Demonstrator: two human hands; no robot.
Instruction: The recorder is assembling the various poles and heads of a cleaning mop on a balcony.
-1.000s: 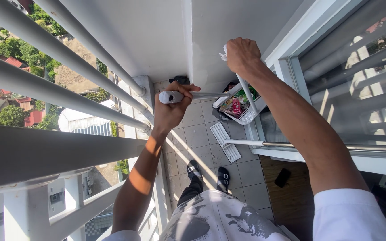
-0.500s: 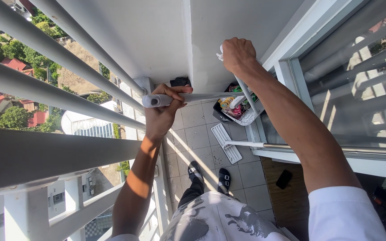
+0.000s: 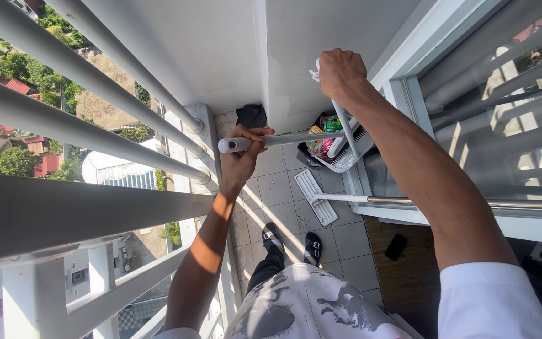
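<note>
My left hand [image 3: 241,158] is closed around the near end of a grey pole [image 3: 299,139]. The pole runs level from the balcony railing towards a white dustpan [image 3: 350,155] on the tiled floor. Colourful litter [image 3: 321,133] lies in the dustpan. My right hand [image 3: 340,72] is raised as a fist on top of a thin white handle [image 3: 345,129] that goes down into the dustpan. A bit of white sticks out of that fist; what it is I cannot tell.
A flat white mop head [image 3: 315,196] lies on the tiles, its metal pole [image 3: 453,202] reaching right. Thick grey railing bars [image 3: 83,207] close off the left. A black object [image 3: 251,116] sits in the corner. A dark phone-like slab [image 3: 396,247] lies on wooden flooring. My sandalled feet [image 3: 291,242] stand below.
My left hand with the pole end slid a little left, then came back right and slightly lower. My right hand has hardly moved.
</note>
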